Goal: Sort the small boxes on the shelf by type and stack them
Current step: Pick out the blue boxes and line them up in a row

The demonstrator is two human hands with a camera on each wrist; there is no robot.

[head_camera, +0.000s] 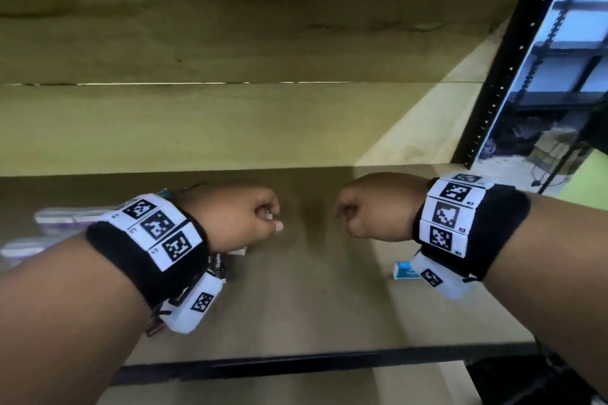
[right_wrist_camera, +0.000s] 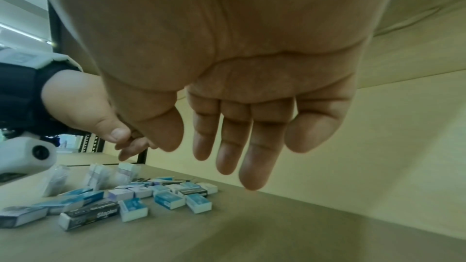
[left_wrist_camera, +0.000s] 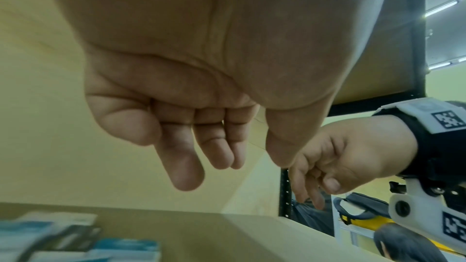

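Note:
Many small boxes (right_wrist_camera: 163, 192) lie scattered on the wooden shelf (head_camera: 312, 289): blue-and-white ones (right_wrist_camera: 169, 200), purple-and-white ones (right_wrist_camera: 121, 194) and a long black staples box (right_wrist_camera: 90, 216). My left hand (head_camera: 237, 217) hovers over the pile, fingers hanging loosely and holding nothing, as the left wrist view (left_wrist_camera: 234, 166) confirms. My right hand (head_camera: 371, 207) hangs level with it to the right, over bare shelf, also relaxed and holding nothing (right_wrist_camera: 209, 156). One blue box (head_camera: 403, 270) peeks out beneath my right wrist. Most of the pile is hidden under my left arm in the head view.
Several wrapped white packs (right_wrist_camera: 98, 174) stand upright behind the loose boxes. The yellow back wall is close behind. A black perforated upright (head_camera: 493, 82) bounds the shelf on the right, and a black rail (head_camera: 263, 365) runs along its front edge.

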